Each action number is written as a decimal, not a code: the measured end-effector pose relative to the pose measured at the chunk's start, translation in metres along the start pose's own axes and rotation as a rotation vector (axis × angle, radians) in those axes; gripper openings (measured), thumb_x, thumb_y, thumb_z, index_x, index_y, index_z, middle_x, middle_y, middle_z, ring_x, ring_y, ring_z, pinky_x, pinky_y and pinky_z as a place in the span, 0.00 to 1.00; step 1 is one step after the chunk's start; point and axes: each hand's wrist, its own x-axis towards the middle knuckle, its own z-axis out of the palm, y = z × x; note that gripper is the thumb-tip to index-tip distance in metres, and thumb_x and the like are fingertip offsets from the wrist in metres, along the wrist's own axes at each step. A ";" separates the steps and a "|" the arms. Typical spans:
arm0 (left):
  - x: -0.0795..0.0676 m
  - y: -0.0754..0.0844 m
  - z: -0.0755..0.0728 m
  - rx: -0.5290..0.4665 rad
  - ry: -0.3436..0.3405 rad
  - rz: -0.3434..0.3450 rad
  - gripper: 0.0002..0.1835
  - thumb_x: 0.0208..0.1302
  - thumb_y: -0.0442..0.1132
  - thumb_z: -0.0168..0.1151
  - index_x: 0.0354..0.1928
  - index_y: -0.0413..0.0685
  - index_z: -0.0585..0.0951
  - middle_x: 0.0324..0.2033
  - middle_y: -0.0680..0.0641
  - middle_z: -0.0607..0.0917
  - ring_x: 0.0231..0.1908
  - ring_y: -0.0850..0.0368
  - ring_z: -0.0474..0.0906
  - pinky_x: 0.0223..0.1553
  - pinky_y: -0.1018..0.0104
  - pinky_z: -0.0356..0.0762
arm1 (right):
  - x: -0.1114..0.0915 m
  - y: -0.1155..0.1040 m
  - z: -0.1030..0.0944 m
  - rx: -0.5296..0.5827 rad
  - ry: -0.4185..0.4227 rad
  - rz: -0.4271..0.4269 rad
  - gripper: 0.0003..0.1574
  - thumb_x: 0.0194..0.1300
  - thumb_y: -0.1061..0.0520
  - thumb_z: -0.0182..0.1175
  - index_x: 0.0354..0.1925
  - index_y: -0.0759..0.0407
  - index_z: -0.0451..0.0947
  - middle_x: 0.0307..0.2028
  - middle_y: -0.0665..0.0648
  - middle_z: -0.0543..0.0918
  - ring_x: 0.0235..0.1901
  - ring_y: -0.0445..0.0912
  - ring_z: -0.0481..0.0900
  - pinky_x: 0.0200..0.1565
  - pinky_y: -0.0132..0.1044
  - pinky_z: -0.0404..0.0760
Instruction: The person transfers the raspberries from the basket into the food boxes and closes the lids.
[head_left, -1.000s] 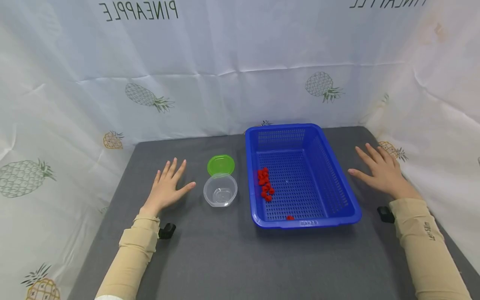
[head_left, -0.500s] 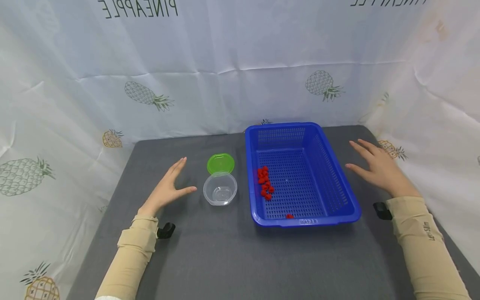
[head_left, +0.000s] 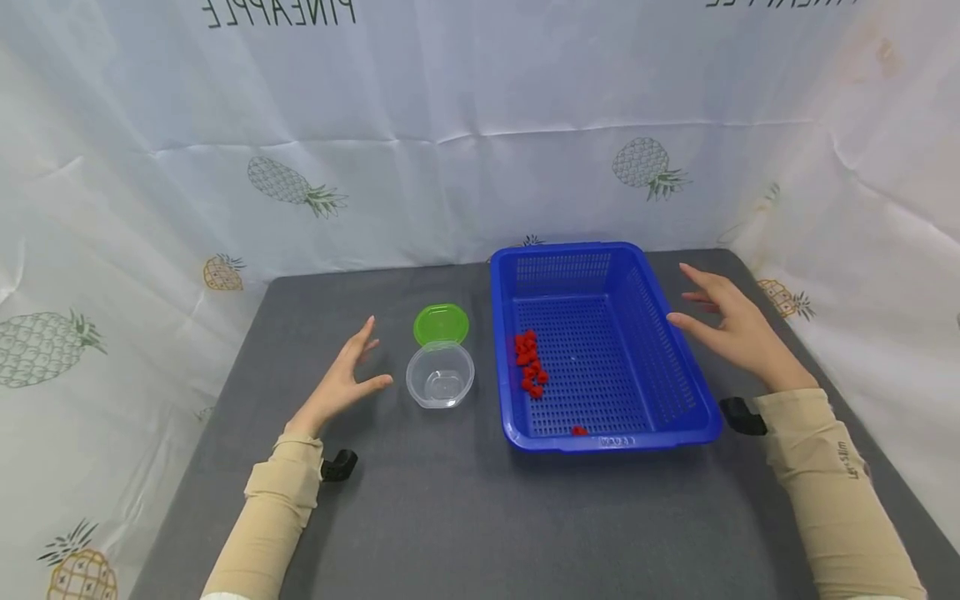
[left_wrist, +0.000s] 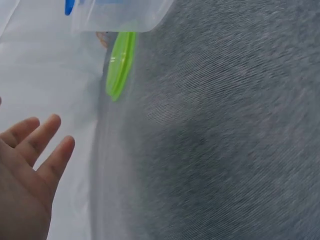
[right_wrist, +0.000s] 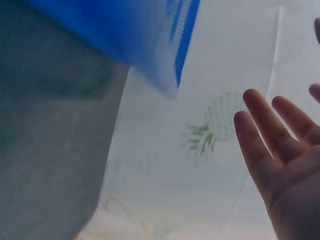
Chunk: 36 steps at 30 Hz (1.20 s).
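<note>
My left hand [head_left: 341, 387] hovers over the left part of the table, fingers relaxed and thumb apart, holding nothing. Just right of it stands a clear plastic tub [head_left: 440, 377] with no lid on. Behind the tub lies a green lid [head_left: 441, 324], which the left wrist view shows beyond my fingers. A blue basket [head_left: 611, 444] sits right of centre. Inside it several small red pieces [head_left: 528, 354] cluster along the left side, and one red piece [head_left: 579, 431] lies near the front wall. My right hand [head_left: 738, 333] is by the basket's right rim, fingers loose, gripping nothing.
The grey table [head_left: 450, 517] runs back to a white pineapple-print curtain [head_left: 480, 192] that hangs behind and along both sides. Black wrist cameras [head_left: 339, 465] sit at each cuff.
My right hand has moved left toward the basket's right rim, its fingers turning inward. The left hand has turned and its fingers have bent a little. The containers stay put.
</note>
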 end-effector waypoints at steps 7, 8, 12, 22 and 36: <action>-0.003 0.022 0.008 -0.049 -0.015 0.050 0.53 0.55 0.34 0.66 0.73 0.47 0.39 0.70 0.31 0.47 0.66 0.33 0.56 0.63 0.40 0.59 | 0.003 -0.017 0.002 0.196 -0.004 0.030 0.45 0.64 0.59 0.58 0.71 0.37 0.49 0.64 0.61 0.66 0.49 0.20 0.68 0.47 0.12 0.64; -0.003 0.027 0.009 -0.047 -0.018 0.055 0.53 0.55 0.34 0.67 0.73 0.45 0.39 0.70 0.30 0.48 0.66 0.32 0.57 0.62 0.40 0.60 | 0.004 -0.020 0.002 0.210 -0.006 0.028 0.44 0.65 0.59 0.57 0.71 0.37 0.49 0.64 0.61 0.66 0.49 0.21 0.69 0.47 0.13 0.65; -0.001 0.034 0.014 -0.041 -0.029 0.060 0.54 0.53 0.32 0.67 0.73 0.42 0.41 0.69 0.29 0.48 0.65 0.31 0.58 0.62 0.41 0.62 | 0.008 -0.029 0.003 0.268 -0.024 -0.002 0.40 0.66 0.61 0.56 0.70 0.41 0.53 0.62 0.53 0.69 0.50 0.25 0.72 0.46 0.14 0.69; 0.001 0.035 0.026 -0.060 -0.039 0.059 0.55 0.50 0.32 0.70 0.73 0.42 0.42 0.68 0.29 0.50 0.64 0.30 0.59 0.61 0.40 0.62 | 0.031 -0.054 0.015 0.365 -0.109 -0.043 0.38 0.65 0.61 0.56 0.69 0.43 0.56 0.57 0.37 0.70 0.48 0.30 0.76 0.46 0.19 0.73; 0.014 -0.002 0.054 -0.065 -0.029 0.119 0.66 0.38 0.35 0.78 0.74 0.50 0.40 0.69 0.32 0.50 0.64 0.33 0.61 0.59 0.42 0.66 | 0.072 -0.063 0.058 0.429 -0.235 0.003 0.41 0.65 0.52 0.57 0.70 0.38 0.49 0.59 0.56 0.69 0.47 0.35 0.76 0.49 0.29 0.75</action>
